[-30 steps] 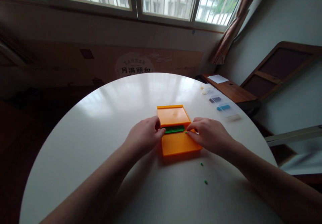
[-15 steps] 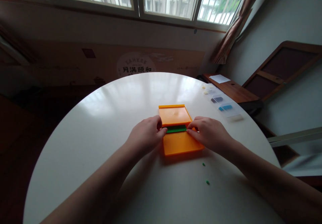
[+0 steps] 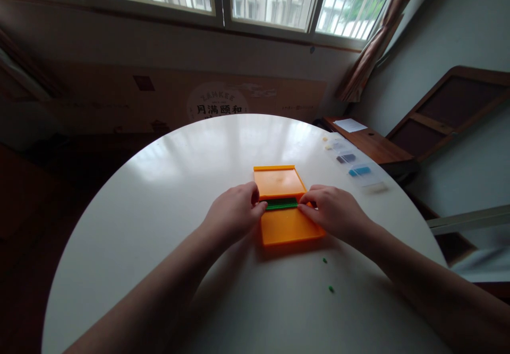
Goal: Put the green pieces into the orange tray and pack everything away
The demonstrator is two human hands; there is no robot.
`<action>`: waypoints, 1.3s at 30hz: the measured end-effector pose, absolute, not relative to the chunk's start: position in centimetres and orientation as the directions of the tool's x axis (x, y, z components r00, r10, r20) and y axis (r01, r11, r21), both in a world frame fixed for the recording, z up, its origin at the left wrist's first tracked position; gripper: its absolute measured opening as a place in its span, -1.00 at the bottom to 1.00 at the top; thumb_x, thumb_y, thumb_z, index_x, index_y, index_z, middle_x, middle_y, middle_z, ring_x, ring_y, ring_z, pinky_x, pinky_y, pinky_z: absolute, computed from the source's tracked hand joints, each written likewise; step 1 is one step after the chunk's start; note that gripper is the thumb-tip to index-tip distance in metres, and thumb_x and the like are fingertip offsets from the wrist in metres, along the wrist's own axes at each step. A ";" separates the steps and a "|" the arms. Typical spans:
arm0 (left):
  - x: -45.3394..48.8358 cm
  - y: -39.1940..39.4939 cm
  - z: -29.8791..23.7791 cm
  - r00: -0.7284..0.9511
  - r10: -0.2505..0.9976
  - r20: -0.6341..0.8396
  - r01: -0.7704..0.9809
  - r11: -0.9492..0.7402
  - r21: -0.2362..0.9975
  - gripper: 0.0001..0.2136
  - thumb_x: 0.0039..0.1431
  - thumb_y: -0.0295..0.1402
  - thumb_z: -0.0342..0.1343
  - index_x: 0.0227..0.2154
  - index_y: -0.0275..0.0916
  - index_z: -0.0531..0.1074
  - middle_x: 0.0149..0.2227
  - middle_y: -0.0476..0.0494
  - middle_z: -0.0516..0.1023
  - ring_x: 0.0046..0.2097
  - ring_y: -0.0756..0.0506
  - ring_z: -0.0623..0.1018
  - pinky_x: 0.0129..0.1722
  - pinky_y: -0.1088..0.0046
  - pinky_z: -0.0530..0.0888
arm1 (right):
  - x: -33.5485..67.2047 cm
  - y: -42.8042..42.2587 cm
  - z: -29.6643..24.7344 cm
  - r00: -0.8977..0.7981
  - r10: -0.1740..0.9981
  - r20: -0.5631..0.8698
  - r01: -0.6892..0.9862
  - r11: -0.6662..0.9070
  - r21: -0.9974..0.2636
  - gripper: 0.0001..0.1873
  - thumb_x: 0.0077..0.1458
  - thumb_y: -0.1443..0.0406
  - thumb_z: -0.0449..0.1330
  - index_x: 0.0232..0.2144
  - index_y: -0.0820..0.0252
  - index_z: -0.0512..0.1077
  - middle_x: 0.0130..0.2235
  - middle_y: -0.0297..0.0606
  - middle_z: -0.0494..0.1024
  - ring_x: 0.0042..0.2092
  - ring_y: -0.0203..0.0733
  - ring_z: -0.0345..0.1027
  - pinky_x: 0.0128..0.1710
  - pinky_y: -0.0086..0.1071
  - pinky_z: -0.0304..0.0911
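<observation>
An open orange case [image 3: 292, 226] lies on the white round table, its two flat halves spread fore and aft. Across its middle runs a long green strip [image 3: 281, 204] with a finely bumped edge, maybe toy building pieces. My left hand [image 3: 235, 208] is closed in a pinch at the strip's left end, thumb nearest me. At the other end my right hand [image 3: 332, 208] pinches it likewise, between thumb and fingers. The fingertips hide both ends of the strip. Two tiny green pieces, one nearer the case [image 3: 324, 260] and one closer to me [image 3: 331, 289], lie loose on the table.
Along the table's right rim lie clear plastic bags, one with blue pieces [image 3: 359, 171] and one with dark pieces [image 3: 346, 158]. Small yellow bits [image 3: 325, 139] sit behind them. Beyond that edge stands a brown wooden desk [image 3: 376, 144] with a paper [image 3: 350, 125].
The whole view shifts slightly, with everything a little farther right in the picture. Both hands keep their places at the green strip's ends.
</observation>
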State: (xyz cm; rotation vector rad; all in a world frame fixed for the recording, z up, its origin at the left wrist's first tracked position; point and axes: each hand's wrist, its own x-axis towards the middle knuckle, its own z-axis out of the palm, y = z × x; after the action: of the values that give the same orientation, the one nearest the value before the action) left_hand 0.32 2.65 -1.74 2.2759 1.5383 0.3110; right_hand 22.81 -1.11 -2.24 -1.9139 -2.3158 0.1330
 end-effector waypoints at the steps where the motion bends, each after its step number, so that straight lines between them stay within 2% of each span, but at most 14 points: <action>1: 0.3 2.7 -1.8 0.378 0.925 -0.027 0.843 -0.332 0.423 -0.82 0.12 -0.17 0.04 -0.41 -0.17 0.35 -0.32 -0.09 0.55 -0.31 -0.14 0.50 -0.46 0.39 0.25 | 22.8 -1.1 -2.2 -0.185 0.982 0.045 0.970 0.190 -0.152 -0.71 0.19 0.14 0.05 -0.33 0.09 0.55 -0.27 -0.33 0.49 -0.33 -0.38 0.29 -0.42 -0.49 -0.03; 6: 0.3 2.7 -1.7 0.377 0.926 -0.020 0.846 -0.335 0.415 -0.84 0.13 -0.18 0.04 -0.42 -0.16 0.33 -0.33 -0.06 0.55 -0.32 -0.14 0.50 -0.46 0.40 0.25 | 22.8 -1.1 -2.2 -0.187 0.981 0.040 0.970 0.191 -0.151 -0.69 0.19 0.15 0.05 -0.31 0.11 0.56 -0.26 -0.29 0.50 -0.33 -0.38 0.30 -0.42 -0.49 -0.02; 13: 0.4 2.6 -1.5 0.368 0.929 -0.046 0.849 -0.315 0.425 -0.84 0.12 -0.18 0.05 -0.41 -0.16 0.34 -0.34 -0.07 0.55 -0.33 -0.14 0.50 -0.46 0.41 0.26 | 23.2 -1.4 -1.8 -0.206 0.975 0.083 0.961 0.217 -0.170 -0.78 0.17 0.17 0.11 -0.33 0.04 0.55 -0.27 -0.36 0.49 -0.29 -0.36 0.32 -0.39 -0.50 0.00; 17: 0.3 2.6 -1.4 0.363 0.930 -0.053 0.848 -0.306 0.433 -0.84 0.12 -0.18 0.05 -0.40 -0.15 0.35 -0.34 -0.06 0.55 -0.33 -0.13 0.51 -0.45 0.40 0.27 | 24.7 -2.3 -0.7 -0.312 0.939 0.147 0.910 0.340 -0.237 -0.80 0.19 0.20 0.12 -0.30 0.06 0.55 -0.30 -0.34 0.47 -0.31 -0.40 0.29 -0.32 -0.52 0.08; 20: 0.3 2.7 -1.5 0.361 0.931 -0.043 0.848 -0.309 0.430 -0.83 0.12 -0.17 0.05 -0.40 -0.15 0.35 -0.34 -0.05 0.55 -0.33 -0.13 0.51 -0.45 0.40 0.28 | 26.1 -3.3 0.3 -0.543 0.837 0.066 0.786 0.535 -0.309 -0.83 0.19 0.25 0.13 -0.29 0.09 0.55 -0.31 -0.33 0.46 -0.31 -0.44 0.28 -0.30 -0.55 0.09; 23: 0.2 2.9 -1.7 0.361 0.931 -0.045 0.851 -0.309 0.425 -0.83 0.12 -0.16 0.04 -0.40 -0.15 0.34 -0.36 -0.05 0.54 -0.35 -0.13 0.51 -0.47 0.40 0.26 | 26.9 -4.3 1.0 -0.676 0.733 -0.080 0.706 0.613 -0.355 -0.84 0.15 0.33 0.14 -0.32 0.07 0.54 -0.35 -0.38 0.46 -0.34 -0.47 0.26 -0.31 -0.55 0.06; 29: 0.2 2.9 -1.6 0.362 0.931 -0.048 0.858 -0.313 0.408 -0.80 0.12 -0.15 0.02 -0.41 -0.17 0.35 -0.37 -0.07 0.54 -0.39 -0.11 0.50 -0.47 0.41 0.26 | 26.4 -5.3 0.8 -0.706 0.690 -0.162 0.698 0.640 -0.321 -0.88 0.10 0.35 0.14 -0.39 0.10 0.49 -0.34 -0.43 0.46 -0.35 -0.46 0.24 -0.32 -0.52 0.00; 35: 0.2 3.1 -1.7 0.356 0.933 -0.061 0.861 -0.301 0.410 -0.79 0.12 -0.13 0.02 -0.41 -0.15 0.34 -0.38 -0.05 0.55 -0.38 -0.12 0.51 -0.48 0.42 0.26 | 25.9 -5.5 0.1 -0.702 0.692 -0.169 0.710 0.658 -0.251 -0.83 0.10 0.36 0.09 -0.51 0.15 0.41 -0.42 -0.44 0.41 -0.42 -0.46 0.12 -0.39 -0.50 -0.09; 39: 0.2 3.1 -1.7 0.357 0.932 -0.063 0.862 -0.302 0.407 -0.80 0.12 -0.13 0.03 -0.41 -0.15 0.34 -0.38 -0.05 0.55 -0.37 -0.12 0.51 -0.49 0.42 0.26 | 25.8 -5.4 0.0 -0.703 0.692 -0.161 0.708 0.660 -0.252 -0.84 0.09 0.37 0.09 -0.51 0.16 0.39 -0.43 -0.44 0.41 -0.42 -0.45 0.12 -0.39 -0.50 -0.08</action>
State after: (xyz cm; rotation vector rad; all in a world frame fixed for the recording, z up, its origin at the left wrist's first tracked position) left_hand 0.24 3.12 -1.69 2.2536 1.5734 0.2604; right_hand 25.78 -5.43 -0.02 -1.2275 -2.9086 0.4756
